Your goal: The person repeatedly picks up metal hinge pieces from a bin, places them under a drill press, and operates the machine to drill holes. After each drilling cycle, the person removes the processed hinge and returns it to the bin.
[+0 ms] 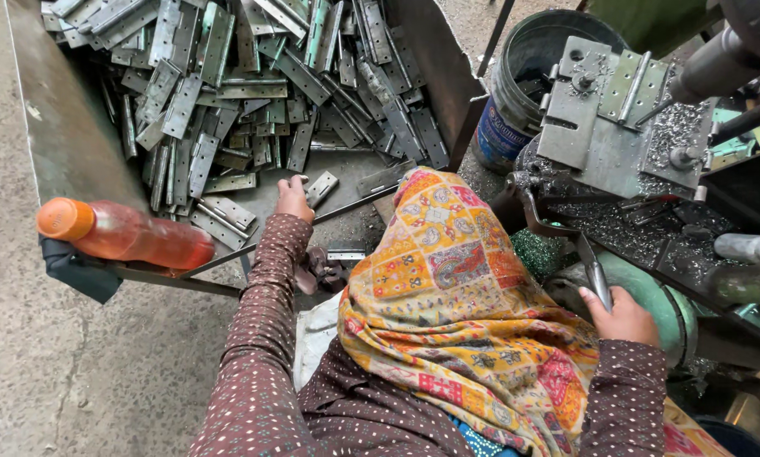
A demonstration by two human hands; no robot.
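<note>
Starting at the left edge: one orange-capped bottle (126, 239) of reddish drink lies on its side on the tray's near rim, long axis running left-right, well clear of the hands. Next to it is the metal tray (66, 127), heaped with flat steel hinges (253, 93), way too many to count, all lying at random angles. The left hand (293, 198) reaches forward into the tray's near edge, and one loose hinge (321, 188) sits just to its right, touching or almost touching the fingertips, tilted diagonally up to the right. That hand looks loosely curled, not clamped on anything as far as I can tell. So the left hand is clearly the nearer one. Further right, one dark bucket (532, 76) stands behind the machine, and the right hand (621, 317) is wrapped around one metal lever handle (596, 275) beside the drill jig (617, 114), which holds one hinge.
</note>
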